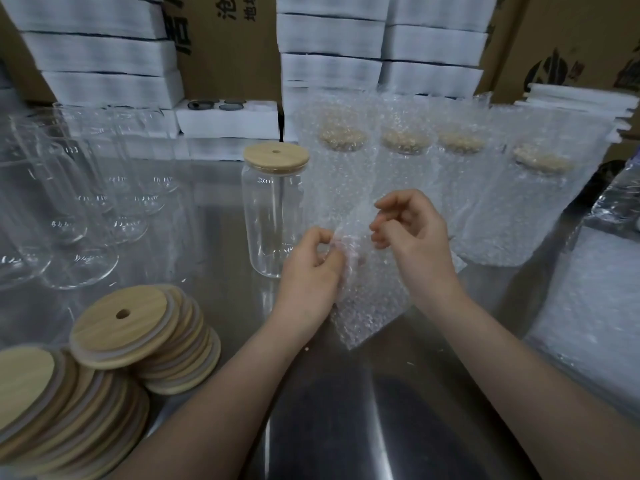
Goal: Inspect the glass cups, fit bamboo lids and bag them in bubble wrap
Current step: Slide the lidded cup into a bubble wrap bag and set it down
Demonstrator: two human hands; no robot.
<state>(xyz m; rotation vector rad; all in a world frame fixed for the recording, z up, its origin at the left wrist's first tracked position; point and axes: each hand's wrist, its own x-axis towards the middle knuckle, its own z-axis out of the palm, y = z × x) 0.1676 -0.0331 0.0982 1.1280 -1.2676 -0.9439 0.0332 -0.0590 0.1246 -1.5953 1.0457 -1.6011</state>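
Observation:
A clear glass cup [269, 216] with a bamboo lid [276, 156] stands upright at the table's middle. Just right of it, my left hand [311, 268] pinches the edge of an empty bubble wrap bag [367, 306] that hangs over the table. My right hand [412, 230] holds the bag's opposite edge with curled fingers, a little higher. Several bagged, lidded cups [405, 174] stand in a row behind the hands. Bare glass cups [79, 209] crowd the left side. Two slanted stacks of bamboo lids [145, 337] lie at the near left.
The table [346, 410] is shiny steel. A pile of flat bubble wrap bags [595, 323] lies at the right edge. White foam trays [100, 53] and cardboard boxes [571, 39] are stacked along the back.

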